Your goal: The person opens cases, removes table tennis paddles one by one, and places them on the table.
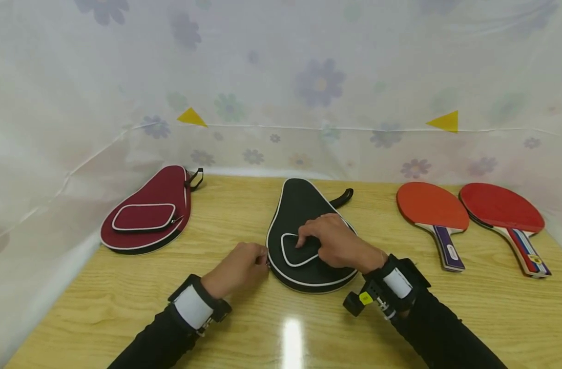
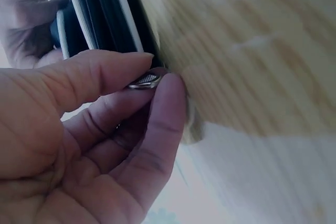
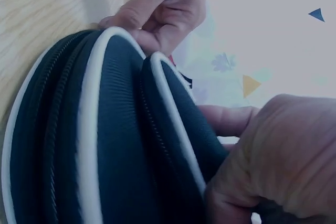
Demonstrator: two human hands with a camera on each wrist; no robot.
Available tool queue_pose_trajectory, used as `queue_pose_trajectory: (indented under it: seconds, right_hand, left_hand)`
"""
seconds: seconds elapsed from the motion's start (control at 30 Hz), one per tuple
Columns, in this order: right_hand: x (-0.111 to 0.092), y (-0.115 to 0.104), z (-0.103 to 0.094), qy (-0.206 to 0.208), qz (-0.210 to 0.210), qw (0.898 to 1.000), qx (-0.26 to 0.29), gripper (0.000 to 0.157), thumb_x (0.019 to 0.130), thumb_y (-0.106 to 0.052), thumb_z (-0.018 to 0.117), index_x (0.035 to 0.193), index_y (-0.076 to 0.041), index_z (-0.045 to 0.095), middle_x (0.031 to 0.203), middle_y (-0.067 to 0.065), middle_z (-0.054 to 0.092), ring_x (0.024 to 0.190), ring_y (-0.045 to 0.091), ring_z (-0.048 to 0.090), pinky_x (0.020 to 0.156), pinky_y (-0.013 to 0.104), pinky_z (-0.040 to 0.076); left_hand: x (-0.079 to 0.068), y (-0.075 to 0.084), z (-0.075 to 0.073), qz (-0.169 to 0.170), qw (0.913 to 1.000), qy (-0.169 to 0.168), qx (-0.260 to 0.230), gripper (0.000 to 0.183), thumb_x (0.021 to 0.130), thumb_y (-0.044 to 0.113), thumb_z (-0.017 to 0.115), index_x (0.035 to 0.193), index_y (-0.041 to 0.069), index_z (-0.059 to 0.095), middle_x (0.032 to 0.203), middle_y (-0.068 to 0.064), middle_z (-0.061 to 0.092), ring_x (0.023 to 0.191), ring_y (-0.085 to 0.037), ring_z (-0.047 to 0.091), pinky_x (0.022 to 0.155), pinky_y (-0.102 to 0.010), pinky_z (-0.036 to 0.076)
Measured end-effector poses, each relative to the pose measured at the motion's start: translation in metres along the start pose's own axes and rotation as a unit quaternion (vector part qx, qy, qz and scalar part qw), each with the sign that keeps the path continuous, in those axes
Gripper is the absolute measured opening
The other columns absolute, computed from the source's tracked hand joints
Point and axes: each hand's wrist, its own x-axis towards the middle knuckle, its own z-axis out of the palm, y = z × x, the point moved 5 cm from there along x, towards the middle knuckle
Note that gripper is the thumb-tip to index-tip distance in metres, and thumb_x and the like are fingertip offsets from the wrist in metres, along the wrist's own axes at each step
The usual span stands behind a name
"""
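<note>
A black table tennis paddle case [image 1: 304, 202] with white piping lies on the table in the middle of the head view, its wide end toward me. My left hand [image 1: 239, 269] is at the case's left side, thumb and finger pinching a metal zipper pull [image 2: 145, 81]. On top of the case, my right hand [image 1: 338, 241] grips the small front pocket [image 1: 291, 251], its fingers bent over it. Seen from the right wrist, rows of zipper teeth [image 3: 56, 124] run apart around the case's curved edge. The inside of the case is hidden.
A dark red paddle case [image 1: 163, 187] lies at the left, with its own pocket and strap. Two paddles rest at the right: an orange-red one [image 1: 430, 205] and a red one [image 1: 499, 205] with a striped handle. Behind the wooden table [image 1: 234, 210] hangs a flowered sheet [image 1: 271, 77].
</note>
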Motion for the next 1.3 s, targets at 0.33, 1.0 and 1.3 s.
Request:
queue_pose_trajectory:
  seconds: [0.33,1.0,1.3]
  right_hand:
    - [-0.009,0.001,0.000,-0.010,0.018,0.999,0.027,0.064,0.061,0.031,0.044,0.095,-0.018,0.070,0.109,-0.001,0.069,0.115,0.025,0.062,0.113,0.060,0.027]
    - [-0.004,-0.046,0.020,0.046,0.235,0.966,-0.099,0.061,0.094,-0.047,0.069,0.132,0.000,0.060,0.131,0.033,0.045,0.076,0.039,0.061,0.052,0.045,0.052]
    - [-0.007,-0.043,0.019,0.060,0.202,0.971,-0.112,0.048,0.088,-0.037,0.079,0.120,-0.005,0.064,0.120,0.029,0.047,0.061,0.029,0.050,0.043,0.036,0.047]
  left_hand:
    - [0.007,0.002,0.003,0.023,0.9995,-0.022,0.001,0.031,0.080,-0.012,0.062,0.061,0.008,0.049,0.062,0.010,0.038,0.059,-0.002,0.038,0.055,-0.019,0.031]
    - [0.011,0.001,0.006,0.020,0.9981,-0.043,0.040,0.029,0.082,-0.012,0.065,0.065,0.007,0.052,0.064,0.008,0.040,0.059,-0.003,0.037,0.054,-0.019,0.032]
    - [0.013,-0.001,0.006,0.023,0.9983,-0.046,0.028,0.030,0.082,-0.011,0.064,0.064,0.009,0.051,0.064,0.008,0.040,0.060,-0.003,0.038,0.055,-0.019,0.032]
